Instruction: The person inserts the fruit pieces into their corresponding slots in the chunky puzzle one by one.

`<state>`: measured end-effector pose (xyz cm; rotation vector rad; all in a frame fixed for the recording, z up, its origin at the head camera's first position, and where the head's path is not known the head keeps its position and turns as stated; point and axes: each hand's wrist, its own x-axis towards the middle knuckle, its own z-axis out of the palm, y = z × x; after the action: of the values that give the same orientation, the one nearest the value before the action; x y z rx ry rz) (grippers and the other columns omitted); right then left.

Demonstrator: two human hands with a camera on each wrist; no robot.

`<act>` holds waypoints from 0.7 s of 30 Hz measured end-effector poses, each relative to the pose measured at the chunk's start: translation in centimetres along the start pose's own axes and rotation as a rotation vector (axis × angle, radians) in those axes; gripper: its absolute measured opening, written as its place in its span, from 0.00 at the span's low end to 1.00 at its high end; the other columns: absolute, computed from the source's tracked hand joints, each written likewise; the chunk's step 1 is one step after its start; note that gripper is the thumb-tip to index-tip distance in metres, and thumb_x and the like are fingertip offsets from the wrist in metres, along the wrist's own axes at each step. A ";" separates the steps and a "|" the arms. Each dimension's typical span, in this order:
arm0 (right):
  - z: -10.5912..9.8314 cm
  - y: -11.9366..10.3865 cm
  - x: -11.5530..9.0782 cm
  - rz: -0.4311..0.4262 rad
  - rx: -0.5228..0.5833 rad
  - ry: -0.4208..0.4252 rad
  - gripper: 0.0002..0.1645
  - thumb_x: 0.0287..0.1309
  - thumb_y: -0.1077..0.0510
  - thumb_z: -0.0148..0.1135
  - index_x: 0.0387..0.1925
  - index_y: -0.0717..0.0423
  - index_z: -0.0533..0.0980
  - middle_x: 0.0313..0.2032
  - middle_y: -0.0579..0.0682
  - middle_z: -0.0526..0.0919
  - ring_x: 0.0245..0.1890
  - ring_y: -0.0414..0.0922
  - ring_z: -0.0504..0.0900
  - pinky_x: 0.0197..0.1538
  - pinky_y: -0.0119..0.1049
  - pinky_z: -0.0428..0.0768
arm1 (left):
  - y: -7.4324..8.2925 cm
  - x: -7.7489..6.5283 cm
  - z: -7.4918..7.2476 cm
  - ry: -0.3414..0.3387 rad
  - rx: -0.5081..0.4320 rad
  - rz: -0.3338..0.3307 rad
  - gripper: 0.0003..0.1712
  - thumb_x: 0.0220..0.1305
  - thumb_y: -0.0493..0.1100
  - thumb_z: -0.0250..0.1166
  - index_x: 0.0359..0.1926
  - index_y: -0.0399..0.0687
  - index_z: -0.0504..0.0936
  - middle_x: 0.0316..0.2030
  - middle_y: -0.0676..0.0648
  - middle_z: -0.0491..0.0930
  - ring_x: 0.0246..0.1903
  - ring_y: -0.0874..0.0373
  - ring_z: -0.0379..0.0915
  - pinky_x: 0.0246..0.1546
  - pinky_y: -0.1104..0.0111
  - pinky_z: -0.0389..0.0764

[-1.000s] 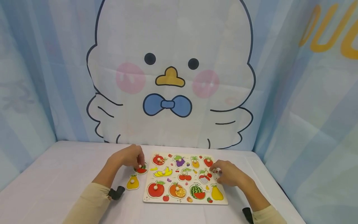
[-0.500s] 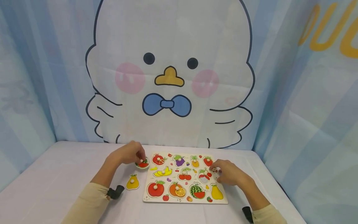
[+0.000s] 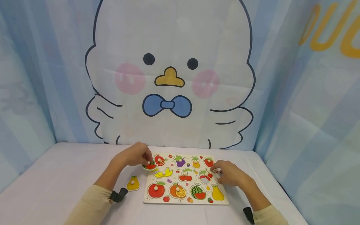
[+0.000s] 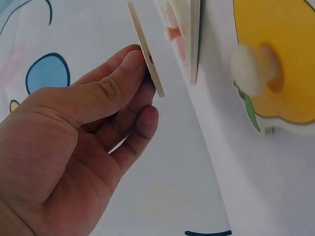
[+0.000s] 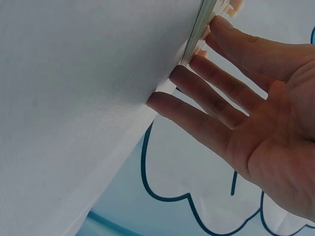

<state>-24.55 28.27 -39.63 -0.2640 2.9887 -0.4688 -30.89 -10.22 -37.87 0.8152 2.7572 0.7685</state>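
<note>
My left hand (image 3: 138,154) pinches a watermelon puzzle piece (image 3: 151,166), which overlaps the upper left edge of the fruit puzzle board (image 3: 202,202) in the head view. In the left wrist view the watermelon piece (image 4: 146,51) appears edge-on, tilted, with thumb and fingers on its near side; its knob is hidden there. On the cloth left of the board lies a yellow pear piece (image 3: 133,183) with a white knob. My right hand (image 3: 230,172) rests at the board's right edge, fingers spread. In the right wrist view its fingertips (image 5: 157,97) meet the cloth and board edge.
Several knobbed fruit pieces sit in the board, among them an apple (image 3: 156,190) and an orange (image 3: 178,190). The watermelon picture (image 3: 198,192) and pear picture (image 3: 217,192) at the lower right show no knobs. A printed cloth backdrop (image 3: 168,131) stands behind the white table (image 3: 84,162).
My left hand has lifted the watermelon piece off the cloth and carried it right, over the board's upper left edge. The right hand stays where it was.
</note>
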 end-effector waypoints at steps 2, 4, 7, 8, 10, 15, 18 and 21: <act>0.0 0.1 0.0 0.002 0.003 -0.002 0.25 0.42 0.63 0.76 0.44 0.44 0.81 0.50 0.45 0.80 0.46 0.46 0.75 0.57 0.53 0.73 | 0.5 0.1 0.1 -0.007 0.001 0.017 0.09 0.51 0.33 0.72 0.30 0.53 0.87 0.29 0.56 0.81 0.28 0.60 0.76 0.34 0.71 0.81; 0.0 0.1 -0.1 -0.001 0.002 -0.002 0.24 0.42 0.63 0.76 0.44 0.43 0.81 0.49 0.45 0.80 0.47 0.47 0.74 0.58 0.54 0.73 | 1.0 0.1 0.1 -0.015 0.005 0.026 0.09 0.51 0.33 0.72 0.31 0.52 0.87 0.29 0.56 0.81 0.28 0.60 0.76 0.35 0.70 0.81; 0.0 0.0 -0.1 0.002 0.003 -0.005 0.24 0.43 0.63 0.75 0.44 0.43 0.81 0.50 0.45 0.79 0.47 0.47 0.74 0.58 0.54 0.72 | 1.7 0.1 0.4 -0.028 0.013 0.042 0.08 0.52 0.34 0.72 0.31 0.53 0.87 0.30 0.56 0.82 0.28 0.60 0.76 0.35 0.70 0.81; 0.0 -0.1 -0.1 0.002 0.003 -0.007 0.24 0.43 0.63 0.75 0.44 0.43 0.81 0.49 0.45 0.79 0.47 0.47 0.74 0.58 0.54 0.73 | 1.9 0.1 0.4 -0.032 0.016 0.046 0.08 0.52 0.34 0.72 0.31 0.53 0.87 0.30 0.56 0.82 0.29 0.60 0.75 0.35 0.70 0.81; -0.1 -0.2 -0.2 -0.005 0.007 -0.009 0.24 0.43 0.64 0.75 0.44 0.44 0.81 0.49 0.46 0.79 0.46 0.47 0.74 0.56 0.52 0.74 | 2.4 0.1 0.6 -0.041 0.016 0.054 0.08 0.52 0.35 0.72 0.31 0.53 0.87 0.30 0.56 0.81 0.29 0.60 0.75 0.35 0.70 0.81; -0.3 -0.5 -0.3 -0.030 0.014 -0.009 0.23 0.43 0.65 0.75 0.44 0.46 0.81 0.49 0.47 0.79 0.44 0.47 0.75 0.54 0.51 0.76 | 3.7 0.2 1.0 -0.060 0.030 0.097 0.07 0.53 0.36 0.72 0.32 0.53 0.87 0.30 0.58 0.81 0.28 0.62 0.75 0.35 0.72 0.81; -0.2 -0.4 -0.4 -0.026 0.007 -0.003 0.23 0.43 0.64 0.75 0.44 0.46 0.81 0.49 0.47 0.79 0.46 0.48 0.75 0.56 0.52 0.74 | 4.5 0.4 1.4 -0.070 0.031 0.139 0.07 0.53 0.36 0.72 0.32 0.54 0.88 0.29 0.58 0.81 0.28 0.64 0.75 0.34 0.74 0.80; -0.1 -0.2 -0.5 -0.017 0.008 -0.004 0.22 0.44 0.63 0.74 0.44 0.45 0.81 0.49 0.46 0.80 0.47 0.48 0.75 0.56 0.53 0.74 | 5.2 0.7 2.0 -0.082 0.033 0.174 0.07 0.53 0.36 0.72 0.32 0.53 0.88 0.29 0.59 0.81 0.28 0.65 0.75 0.34 0.75 0.80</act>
<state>-24.02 28.27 -39.41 -0.2891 2.9820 -0.4804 -28.47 -5.24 -36.89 1.0798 2.6588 0.7034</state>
